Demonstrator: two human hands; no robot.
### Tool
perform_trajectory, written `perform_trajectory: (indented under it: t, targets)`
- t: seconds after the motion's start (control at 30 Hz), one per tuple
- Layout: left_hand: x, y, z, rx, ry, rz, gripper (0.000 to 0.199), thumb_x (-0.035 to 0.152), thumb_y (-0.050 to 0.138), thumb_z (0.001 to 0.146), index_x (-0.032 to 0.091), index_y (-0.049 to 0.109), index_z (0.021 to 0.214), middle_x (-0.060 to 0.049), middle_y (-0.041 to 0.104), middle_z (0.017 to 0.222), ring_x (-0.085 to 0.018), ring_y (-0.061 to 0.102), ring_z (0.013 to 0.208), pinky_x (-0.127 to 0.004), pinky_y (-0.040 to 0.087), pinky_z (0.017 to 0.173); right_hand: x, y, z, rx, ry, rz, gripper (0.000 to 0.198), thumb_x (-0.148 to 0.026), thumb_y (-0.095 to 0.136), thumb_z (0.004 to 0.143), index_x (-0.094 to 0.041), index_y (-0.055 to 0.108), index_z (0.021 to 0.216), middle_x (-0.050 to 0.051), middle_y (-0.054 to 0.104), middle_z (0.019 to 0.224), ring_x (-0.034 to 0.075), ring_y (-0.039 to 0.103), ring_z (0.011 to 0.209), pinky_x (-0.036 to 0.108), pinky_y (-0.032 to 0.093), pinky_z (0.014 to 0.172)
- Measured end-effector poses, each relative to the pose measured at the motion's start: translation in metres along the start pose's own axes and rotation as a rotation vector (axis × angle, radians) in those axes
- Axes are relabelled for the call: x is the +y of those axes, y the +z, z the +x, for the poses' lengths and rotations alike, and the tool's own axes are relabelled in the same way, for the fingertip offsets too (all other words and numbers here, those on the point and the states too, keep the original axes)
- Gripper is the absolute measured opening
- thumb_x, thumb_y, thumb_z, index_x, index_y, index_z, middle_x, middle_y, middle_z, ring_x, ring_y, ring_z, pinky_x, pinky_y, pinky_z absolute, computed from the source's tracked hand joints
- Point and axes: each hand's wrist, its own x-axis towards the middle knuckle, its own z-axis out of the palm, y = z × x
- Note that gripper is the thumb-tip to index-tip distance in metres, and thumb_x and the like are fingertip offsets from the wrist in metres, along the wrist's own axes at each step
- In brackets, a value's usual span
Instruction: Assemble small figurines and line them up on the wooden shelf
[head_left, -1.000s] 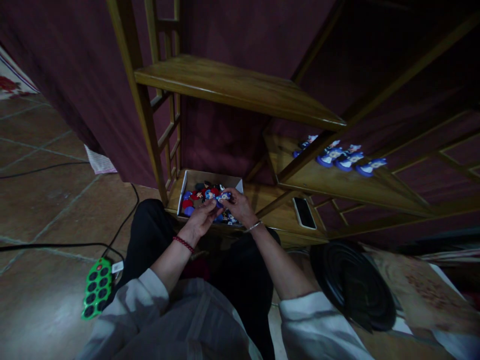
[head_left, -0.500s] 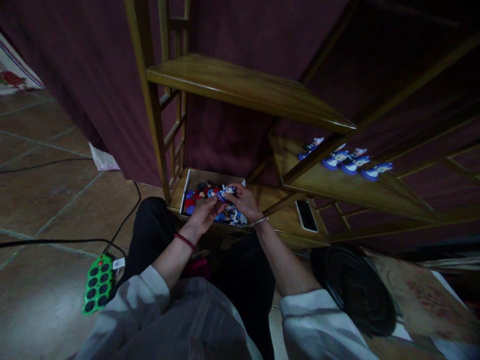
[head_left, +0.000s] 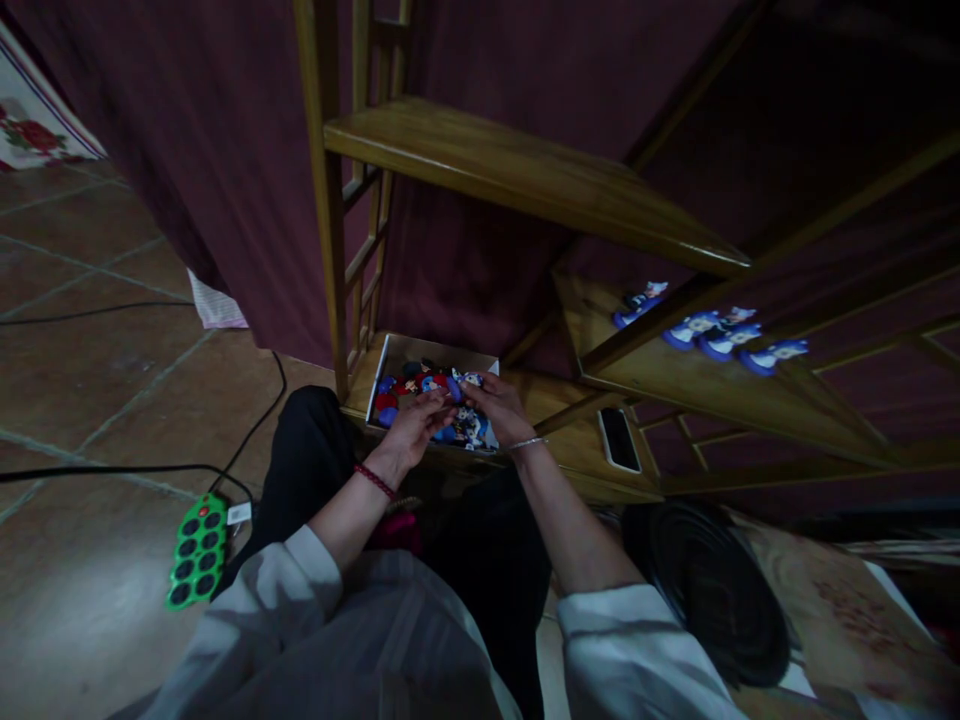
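From where I stand, the head view takes in everything: a seated person leans over a shallow white box (head_left: 420, 349) set on the low shelf (head_left: 574, 450), and a small figurine (head_left: 454, 390) is up between the two hands, above the box's contents. The right hand (head_left: 501, 405) has thumb and fingers clamped on its pale head end, and the purple base points toward the left hand (head_left: 416, 425). The left fingers are loosely curled just beside that base; I cannot tell whether they touch it. I'd pinch lightly, since the slim parts look easy to bend, and let the left hand cup underneath so a slip lands in the palm. Turning it by the base would be kinder than twisting the head. Staying over the box seems wise too, clear of the loose figurines (head_left: 474, 430) jumbled inside. Off to the right, more figurines (head_left: 775, 355) stand on a raised shelf (head_left: 720, 375), well apart from the hands.
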Motion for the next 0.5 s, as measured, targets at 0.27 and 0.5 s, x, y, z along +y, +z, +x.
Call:
perform_trajectory:
  t: [0.27, 0.5]
  targets:
    - [-0.0028, 0.0021, 0.0008, -0.005, 0.030, 0.016, 0.012, 0.007, 0.059, 0.075, 0.011, 0.064, 0.084, -0.008, 0.068, 0.084, -0.015, 0.065, 0.071, -0.024, 0.050, 0.064, -0.0027, 0.0004, -0.0036, 0.022, 0.052, -0.040, 0.045, -0.046, 0.071, 0.057, -0.016, 0.060, 0.089, 0.001, 0.065, 0.072, 0.013, 0.058, 0.062, 0.026, 0.047, 0.059]
    - [-0.0012, 0.0031, 0.0008, -0.036, 0.059, -0.111, 0.004, 0.013, 0.064, 0.074, 0.011, 0.061, 0.075, -0.006, 0.067, 0.080, -0.015, 0.065, 0.078, -0.030, 0.051, 0.081, -0.0070, 0.0044, -0.0031, -0.041, -0.154, -0.318, 0.036, -0.038, 0.065, 0.066, -0.020, 0.062, 0.097, 0.000, 0.065, 0.078, 0.015, 0.060, 0.073, 0.028, 0.048, 0.067]
